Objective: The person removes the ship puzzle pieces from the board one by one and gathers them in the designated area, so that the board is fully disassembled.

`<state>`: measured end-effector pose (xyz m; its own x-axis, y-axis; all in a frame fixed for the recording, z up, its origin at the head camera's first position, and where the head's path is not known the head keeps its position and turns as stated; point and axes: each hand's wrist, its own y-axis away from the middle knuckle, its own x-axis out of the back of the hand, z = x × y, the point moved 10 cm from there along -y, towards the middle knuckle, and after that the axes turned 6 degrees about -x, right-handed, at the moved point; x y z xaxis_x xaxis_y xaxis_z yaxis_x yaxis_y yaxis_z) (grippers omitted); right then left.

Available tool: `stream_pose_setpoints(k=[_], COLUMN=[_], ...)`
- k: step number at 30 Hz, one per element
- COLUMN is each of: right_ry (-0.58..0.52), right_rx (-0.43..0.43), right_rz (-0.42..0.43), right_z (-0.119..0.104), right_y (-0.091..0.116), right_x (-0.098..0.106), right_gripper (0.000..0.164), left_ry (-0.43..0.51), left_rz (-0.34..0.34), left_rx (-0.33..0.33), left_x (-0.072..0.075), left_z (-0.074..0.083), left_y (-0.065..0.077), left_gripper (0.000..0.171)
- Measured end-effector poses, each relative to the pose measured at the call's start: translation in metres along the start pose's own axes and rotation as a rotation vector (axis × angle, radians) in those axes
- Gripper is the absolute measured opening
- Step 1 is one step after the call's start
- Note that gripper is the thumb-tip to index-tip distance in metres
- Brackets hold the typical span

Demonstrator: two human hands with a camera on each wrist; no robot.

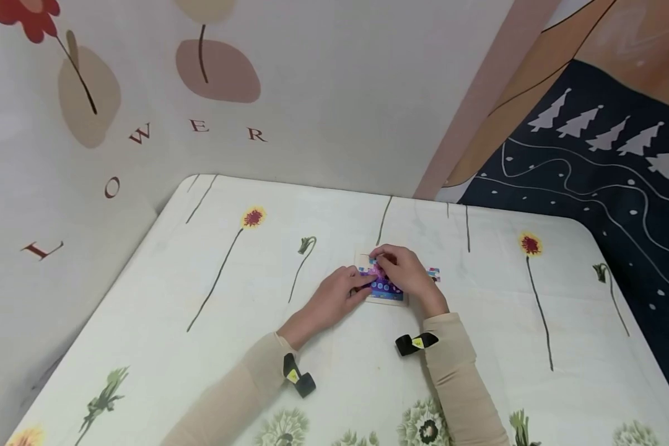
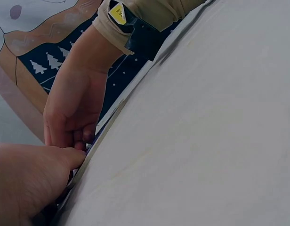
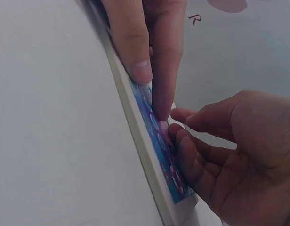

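Observation:
A jigsaw puzzle (image 1: pixel 386 287) with a purple, blue and pink picture lies in a shallow pale frame (image 1: pixel 389 302). My left hand (image 1: pixel 337 294) rests at its left side; in the right wrist view the straight index finger presses on the picture and the thumb touches the near part. From the right, my right hand (image 1: pixel 406 271) reaches over the puzzle with bent fingers, its fingertips at the pink upper area. The right wrist view shows those fingertips (image 3: pixel 175 129) close together on the puzzle, but whether they pinch a piece is hidden.
Loose puzzle pieces (image 1: pixel 434 274) lie just right of the frame, partly behind my right wrist. A white flower-print cloth (image 1: pixel 245 266) covers the table. Printed fabric walls (image 1: pixel 334 93) stand behind it and on both sides.

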<state>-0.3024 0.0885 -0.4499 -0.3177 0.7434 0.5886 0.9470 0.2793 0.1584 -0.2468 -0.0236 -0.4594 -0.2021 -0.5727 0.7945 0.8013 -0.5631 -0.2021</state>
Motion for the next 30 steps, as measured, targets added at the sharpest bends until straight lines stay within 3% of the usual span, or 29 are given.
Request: stream_pose_setpoints(k=[6, 13, 24, 30], right_ry=[0.061, 0.125, 0.146, 0.152], right_rx=[0.01, 0.005, 0.046, -0.021], right_rz=[0.021, 0.008, 0.032, 0.033], right_z=[0.0028, 0.0033, 0.002, 0.0061], right_y=[-0.0017, -0.0022, -0.0053, -0.0057], right_x=[0.0003, -0.0031, -0.0025, -0.0038], right_gripper=[0.027, 0.03, 0.026, 0.022], left_ry=[-0.003, 0.051, 0.073, 0.07], left_rz=[0.005, -0.043, -0.062, -0.057], left_rx=[-0.006, -0.035, -0.047, -0.054], left_x=[0.001, 0.0006, -0.0007, -0.0003], left_z=[-0.0019, -0.0037, -0.0043, -0.0037], left_y=[0.0028, 0.0058, 0.0016, -0.0009], left_gripper=[0.036, 0.041, 0.041, 0.041])
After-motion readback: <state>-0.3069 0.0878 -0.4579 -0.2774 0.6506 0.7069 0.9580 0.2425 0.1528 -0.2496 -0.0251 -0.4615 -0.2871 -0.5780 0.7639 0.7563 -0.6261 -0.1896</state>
